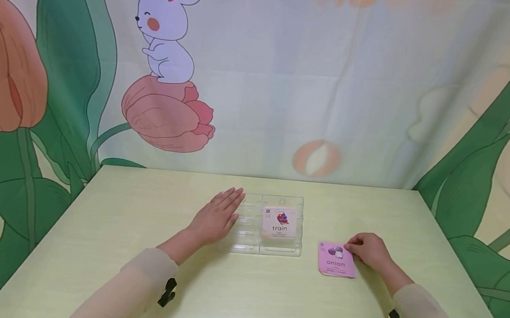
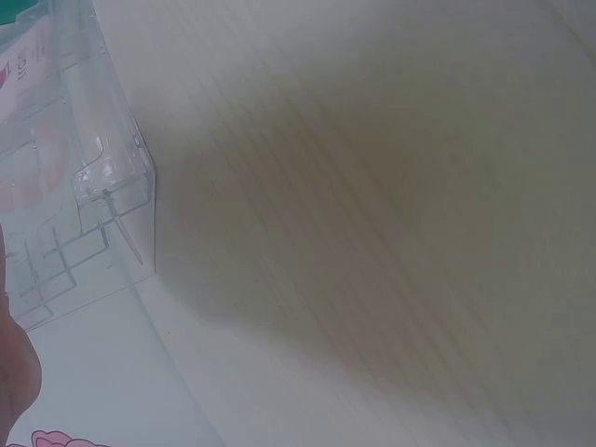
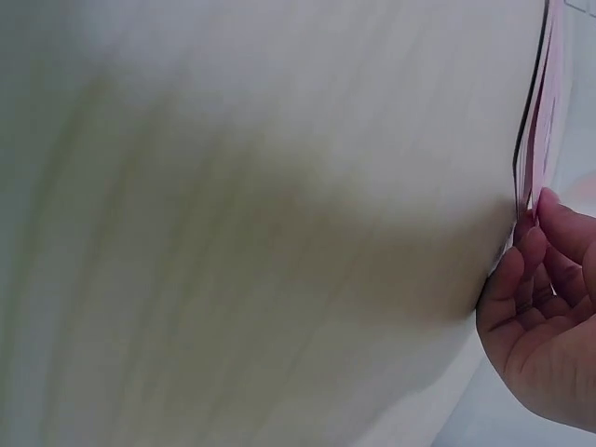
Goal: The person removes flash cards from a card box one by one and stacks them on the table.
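A clear plastic rack (image 1: 246, 241) with two columns lies on the table. Its right column holds a pale pink card printed "train" (image 1: 279, 223). My left hand (image 1: 217, 216) lies over the rack's left side with its fingers straight. To the right of the rack is a small stack of pink cards, the "onion" card (image 1: 336, 263) on top. At the stack's upper right corner, my right hand (image 1: 369, 250) pinches the onion card between thumb and fingertips. The right wrist view shows the thumb and fingers of this hand (image 3: 549, 307) at the edges of the cards (image 3: 540, 121).
The pale wood-look table (image 1: 263, 305) reaches back to a printed curtain (image 1: 263, 77) with a rabbit and tulips. Black straps (image 1: 167, 292) hang below both sleeves, close over the table.
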Demonstrator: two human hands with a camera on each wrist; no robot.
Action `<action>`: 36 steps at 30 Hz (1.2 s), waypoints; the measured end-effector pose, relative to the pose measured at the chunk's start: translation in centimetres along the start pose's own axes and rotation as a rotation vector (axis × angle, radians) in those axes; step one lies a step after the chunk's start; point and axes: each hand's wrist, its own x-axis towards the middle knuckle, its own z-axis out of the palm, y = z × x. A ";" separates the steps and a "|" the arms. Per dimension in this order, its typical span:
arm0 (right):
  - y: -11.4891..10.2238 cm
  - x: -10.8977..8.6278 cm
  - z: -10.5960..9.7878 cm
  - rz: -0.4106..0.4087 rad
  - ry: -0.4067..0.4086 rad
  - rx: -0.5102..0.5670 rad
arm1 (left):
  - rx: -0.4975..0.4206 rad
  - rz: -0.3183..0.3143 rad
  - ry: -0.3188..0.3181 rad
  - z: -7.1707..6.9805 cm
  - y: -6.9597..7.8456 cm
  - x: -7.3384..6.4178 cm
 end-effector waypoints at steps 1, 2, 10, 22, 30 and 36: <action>0.0 0.0 0.1 0.001 0.003 -0.002 | 0.000 0.000 0.002 0.0 0.0 0.0; 0.0 0.1 0.1 -0.001 0.005 -0.006 | 0.002 0.000 0.004 0.0 0.0 0.0; 0.3 0.3 0.5 -0.016 0.034 -0.045 | 0.005 0.001 0.001 -0.1 0.0 0.0; 0.2 0.3 0.2 -0.012 0.032 -0.049 | -0.011 -0.004 0.002 -0.1 0.1 0.0; 0.4 0.1 0.3 -0.020 0.030 -0.040 | -0.002 -0.005 -0.008 0.0 0.1 0.0; 0.4 -0.1 0.1 -0.018 0.027 -0.016 | -0.012 -0.002 -0.001 0.1 0.1 0.0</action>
